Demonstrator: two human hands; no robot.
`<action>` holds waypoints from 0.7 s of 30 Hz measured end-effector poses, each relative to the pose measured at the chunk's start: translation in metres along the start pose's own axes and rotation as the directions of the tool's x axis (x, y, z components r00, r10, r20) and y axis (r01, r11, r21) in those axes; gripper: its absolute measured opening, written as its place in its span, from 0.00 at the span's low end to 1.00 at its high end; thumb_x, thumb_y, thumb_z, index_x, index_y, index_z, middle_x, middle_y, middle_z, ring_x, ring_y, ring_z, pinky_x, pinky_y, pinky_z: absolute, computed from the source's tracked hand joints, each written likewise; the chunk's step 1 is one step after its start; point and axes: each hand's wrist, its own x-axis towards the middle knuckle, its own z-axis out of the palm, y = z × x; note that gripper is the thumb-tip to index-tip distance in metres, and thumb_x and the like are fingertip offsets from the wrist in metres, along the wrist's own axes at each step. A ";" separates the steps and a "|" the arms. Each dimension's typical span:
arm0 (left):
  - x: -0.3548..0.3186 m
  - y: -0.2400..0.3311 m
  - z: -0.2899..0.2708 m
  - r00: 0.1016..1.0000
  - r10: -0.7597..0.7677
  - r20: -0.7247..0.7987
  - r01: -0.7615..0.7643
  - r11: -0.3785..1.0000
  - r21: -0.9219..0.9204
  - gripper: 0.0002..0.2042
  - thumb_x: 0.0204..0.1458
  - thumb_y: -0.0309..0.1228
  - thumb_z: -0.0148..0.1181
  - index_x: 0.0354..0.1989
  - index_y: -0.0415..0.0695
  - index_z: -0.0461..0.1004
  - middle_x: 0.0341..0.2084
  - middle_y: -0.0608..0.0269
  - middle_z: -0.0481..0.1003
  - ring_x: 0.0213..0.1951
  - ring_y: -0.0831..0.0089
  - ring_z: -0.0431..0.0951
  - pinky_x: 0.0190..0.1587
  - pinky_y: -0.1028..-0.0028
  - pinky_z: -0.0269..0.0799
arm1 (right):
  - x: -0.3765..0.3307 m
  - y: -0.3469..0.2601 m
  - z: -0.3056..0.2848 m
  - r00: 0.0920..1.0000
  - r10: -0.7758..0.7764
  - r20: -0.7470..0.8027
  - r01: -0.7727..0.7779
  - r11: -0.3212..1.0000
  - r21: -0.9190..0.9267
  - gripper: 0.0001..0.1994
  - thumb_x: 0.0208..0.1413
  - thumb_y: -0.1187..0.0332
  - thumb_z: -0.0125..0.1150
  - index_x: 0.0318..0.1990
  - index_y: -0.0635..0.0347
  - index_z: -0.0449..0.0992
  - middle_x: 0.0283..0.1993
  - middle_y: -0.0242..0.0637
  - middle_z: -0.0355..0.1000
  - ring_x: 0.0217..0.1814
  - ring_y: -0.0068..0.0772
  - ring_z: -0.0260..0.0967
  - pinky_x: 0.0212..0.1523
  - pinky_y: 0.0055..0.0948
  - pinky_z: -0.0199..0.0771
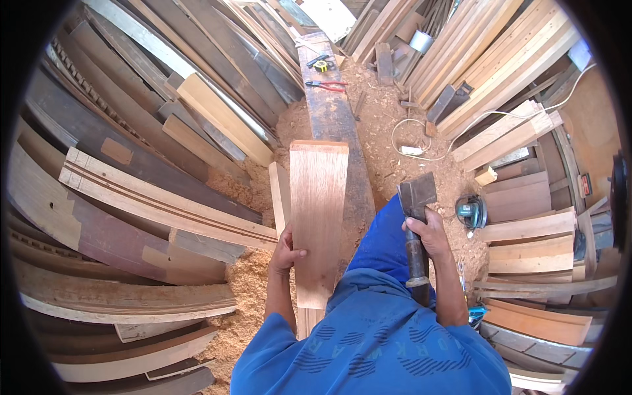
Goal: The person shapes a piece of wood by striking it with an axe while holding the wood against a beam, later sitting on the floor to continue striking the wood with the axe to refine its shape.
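Two hands: both yours, both busy.
Left hand [286, 253]: steadies upright board [318, 220] on dark beam [332, 118].
Right hand [429, 232]: clenched round hatchet [416, 217], blade raised.
Progress: board looks uncut; trimming remains.

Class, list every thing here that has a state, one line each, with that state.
Left hand: gripping the board's edge.
Right hand: closed round the hatchet handle.
Board: held lengthwise over the beam.
Hatchet: held head up, clear of the board.
Pliers: lying on the beam.
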 end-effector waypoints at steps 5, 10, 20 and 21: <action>0.002 0.008 0.011 0.999 -0.033 0.027 0.032 0.999 0.013 0.46 0.34 0.30 0.77 0.68 0.41 0.61 0.57 0.60 0.73 0.59 0.67 0.72 0.64 0.67 0.65 | -0.001 -0.001 0.002 1.000 0.019 -0.015 -0.019 1.000 0.003 0.15 0.54 0.64 0.65 0.44 0.65 0.74 0.32 0.33 0.76 0.32 0.20 0.70 0.36 0.25 0.71; 0.015 -0.001 0.022 0.989 -0.137 -0.048 0.144 0.959 0.244 0.42 0.39 0.24 0.73 0.67 0.38 0.61 0.56 0.57 0.74 0.57 0.65 0.75 0.60 0.67 0.70 | 0.004 0.002 0.000 1.000 0.020 -0.012 -0.020 1.000 -0.004 0.16 0.54 0.60 0.66 0.42 0.64 0.75 0.33 0.33 0.76 0.35 0.21 0.70 0.38 0.24 0.69; 0.053 -0.022 0.055 0.965 -0.120 -0.232 0.261 0.406 0.876 0.43 0.36 0.37 0.71 0.65 0.40 0.63 0.46 0.40 0.78 0.49 0.52 0.81 0.53 0.63 0.76 | 0.008 0.009 -0.016 0.999 0.007 -0.039 -0.004 0.998 0.065 0.17 0.54 0.59 0.66 0.41 0.65 0.75 0.33 0.34 0.76 0.34 0.20 0.69 0.37 0.24 0.68; 0.056 -0.024 0.056 0.965 -0.126 -0.230 0.261 0.403 0.877 0.43 0.36 0.37 0.71 0.65 0.40 0.63 0.46 0.40 0.78 0.49 0.52 0.81 0.53 0.63 0.76 | 0.008 0.009 -0.016 0.999 0.011 -0.043 -0.008 0.998 0.069 0.17 0.54 0.59 0.66 0.41 0.65 0.75 0.33 0.34 0.76 0.34 0.20 0.69 0.37 0.24 0.68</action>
